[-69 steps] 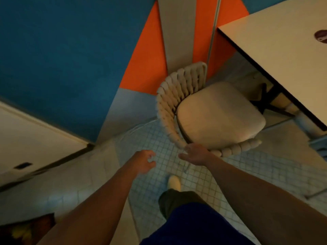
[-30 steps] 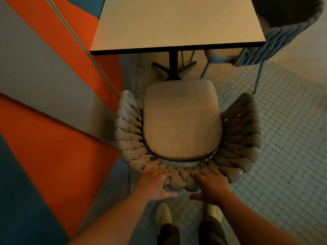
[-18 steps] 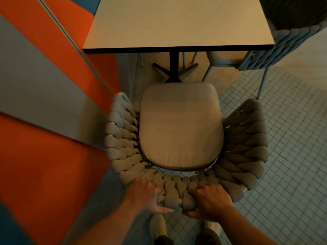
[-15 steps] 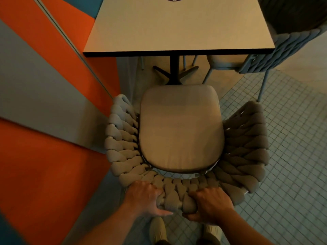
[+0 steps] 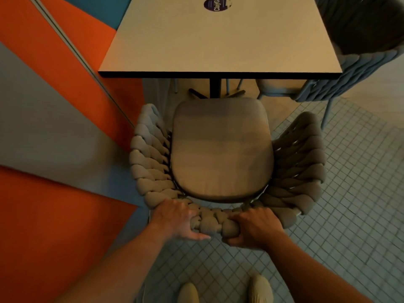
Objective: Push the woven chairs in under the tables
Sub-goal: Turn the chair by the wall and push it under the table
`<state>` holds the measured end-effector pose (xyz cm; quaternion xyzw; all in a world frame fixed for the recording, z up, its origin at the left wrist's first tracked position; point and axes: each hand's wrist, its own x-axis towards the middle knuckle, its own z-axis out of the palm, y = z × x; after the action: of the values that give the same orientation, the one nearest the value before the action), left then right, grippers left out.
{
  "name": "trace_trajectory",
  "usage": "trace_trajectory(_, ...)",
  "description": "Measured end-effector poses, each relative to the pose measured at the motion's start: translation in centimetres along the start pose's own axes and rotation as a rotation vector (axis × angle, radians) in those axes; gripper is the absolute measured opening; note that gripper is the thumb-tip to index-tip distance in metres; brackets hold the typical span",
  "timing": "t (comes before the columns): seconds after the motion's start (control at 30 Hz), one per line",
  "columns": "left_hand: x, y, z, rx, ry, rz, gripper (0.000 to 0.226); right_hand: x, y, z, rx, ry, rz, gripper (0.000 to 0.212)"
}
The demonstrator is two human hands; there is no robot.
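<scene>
A beige woven chair [image 5: 150, 162] with a flat seat cushion faces a square pale table [image 5: 218, 40]. The seat's front edge lies just short of the table's near edge, by the black pedestal leg [image 5: 215, 87]. My left hand [image 5: 175, 217] grips the top of the chair's braided backrest left of centre. My right hand [image 5: 255, 228] is wrapped around the same backrest right of centre, fingers curled under the rim.
A blue-grey woven chair [image 5: 349, 71] stands at the table's right side. A wall of orange, grey and blue panels [image 5: 54, 127] runs close along the left of the beige chair. Small-tile floor [image 5: 360, 193] spreads to the right. My two shoes [image 5: 260, 289] show at the bottom.
I turned from beside the chair to stand behind it, and both hands took hold of the backrest. Over the last half second the chair and the grip look much the same.
</scene>
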<state>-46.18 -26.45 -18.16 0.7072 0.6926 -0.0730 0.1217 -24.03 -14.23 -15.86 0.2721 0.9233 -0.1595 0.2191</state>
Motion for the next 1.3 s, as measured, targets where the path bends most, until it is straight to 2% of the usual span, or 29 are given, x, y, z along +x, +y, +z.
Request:
trace_trajectory(0.17,2.0,-2.6,-0.7,0.005,0.047,0.022,0.126,2.8,0.3,-0.8,0.001,0.030,0.023,0.074)
trace_trajectory(0.43,2.4,-3.2,-1.7,0.112,0.110,0.054,0.106,3.9,0.4,-0.5,0.010,0.023,0.029,0.075)
trace_trajectory(0.53,2.3,-3.3,-1.5,0.059,0.037,0.027,0.111,3.8,0.2,-0.3,0.003,0.038,0.040,0.075)
trace_trajectory(0.7,1.9,-3.2,-1.6,0.012,0.008,0.024,0.098,3.2,0.1,-0.3,0.000,0.045,0.015,0.078)
trace_trajectory(0.8,1.6,-3.0,-1.9,-0.014,0.014,0.005,0.107,2.4,1.1,-1.0,0.010,0.005,-0.018,0.074)
trace_trajectory(0.97,1.4,-2.2,-1.8,0.000,0.019,-0.041,0.115,0.9,2.3,-0.6,-0.048,0.113,0.017,0.070)
trace_trajectory(1.13,0.8,-1.7,-1.6,0.026,0.020,-0.032,0.120,0.5,2.0,-0.4,-0.061,0.110,0.002,0.069)
trace_trajectory(1.3,1.1,-1.9,-1.7,0.061,-0.037,-0.011,0.116,0.5,2.0,-0.4,-0.052,0.104,-0.010,0.068)
